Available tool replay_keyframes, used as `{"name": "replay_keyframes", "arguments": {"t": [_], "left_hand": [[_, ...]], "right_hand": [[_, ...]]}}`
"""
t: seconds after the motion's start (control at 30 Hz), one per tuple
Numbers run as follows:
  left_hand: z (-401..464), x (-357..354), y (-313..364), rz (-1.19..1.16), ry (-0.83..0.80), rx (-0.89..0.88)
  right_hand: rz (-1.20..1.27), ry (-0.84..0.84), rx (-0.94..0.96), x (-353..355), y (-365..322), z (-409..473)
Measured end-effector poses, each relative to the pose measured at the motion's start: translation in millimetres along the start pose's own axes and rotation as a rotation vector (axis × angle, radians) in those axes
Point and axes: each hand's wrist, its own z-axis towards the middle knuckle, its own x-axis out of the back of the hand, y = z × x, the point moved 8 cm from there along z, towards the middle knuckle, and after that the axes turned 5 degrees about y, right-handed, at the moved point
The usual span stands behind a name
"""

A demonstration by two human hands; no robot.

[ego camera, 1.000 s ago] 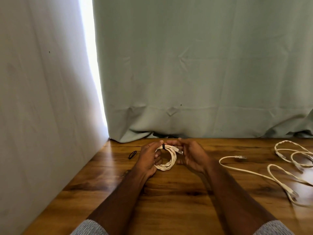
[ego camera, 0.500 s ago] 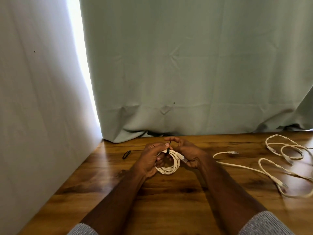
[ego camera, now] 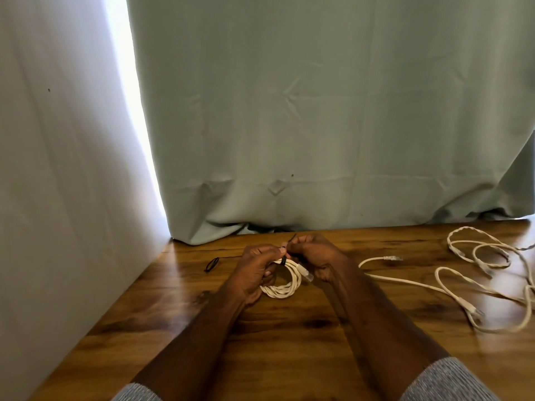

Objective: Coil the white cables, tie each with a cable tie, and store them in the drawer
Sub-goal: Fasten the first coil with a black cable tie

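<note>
A coiled white cable [ego camera: 285, 287] rests between my hands near the back of the wooden table [ego camera: 289, 342]. My left hand [ego camera: 253, 273] grips the coil's left side. A black cable tie [ego camera: 285, 259] wraps the top of the coil, and its thin tail sticks up from the pinched fingers of my right hand [ego camera: 314, 254]. A clear plug of the coil pokes out under my right hand. To the right a loose white cable [ego camera: 405, 282] lies stretched out, and another loose white cable [ego camera: 477, 250] lies in open loops.
A spare black cable tie [ego camera: 212, 264] lies on the table left of my hands. A green curtain [ego camera: 318, 125] hangs along the table's back edge and a white fabric wall [ego camera: 58, 183] closes the left side. No drawer is in view.
My right hand has risen from the coil's right side to its top and now pinches the tie's tail, which points upward. The coil stays in my left hand.
</note>
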Motion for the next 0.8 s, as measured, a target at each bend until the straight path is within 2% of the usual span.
{"name": "replay_keyframes", "arguments": {"t": [0.1,0.3,0.57,0.67,0.8], "left_hand": [[1.1,-0.3,-0.4,0.013,0.015,-0.007],[2.2,-2.1,2.2,0.100,0.042,-0.079],[5.5,3.4,21.8,0.445,0.155,-0.357],[-5.6,-3.3,33.3,0.561,0.218,-0.519],[-9.8,-8.5,38.9,0.564,0.288,-0.645]], "right_hand": [[0.010,0.051,0.005,-0.4,-2.1,0.4],[0.018,0.259,0.171,-0.4,-13.4,-6.9],[0.021,0.402,0.389,4.4,-28.9,-18.2],[-0.028,0.445,0.441,6.4,-34.3,-19.3],[-0.068,0.490,0.501,9.1,-40.9,-18.2]]}}
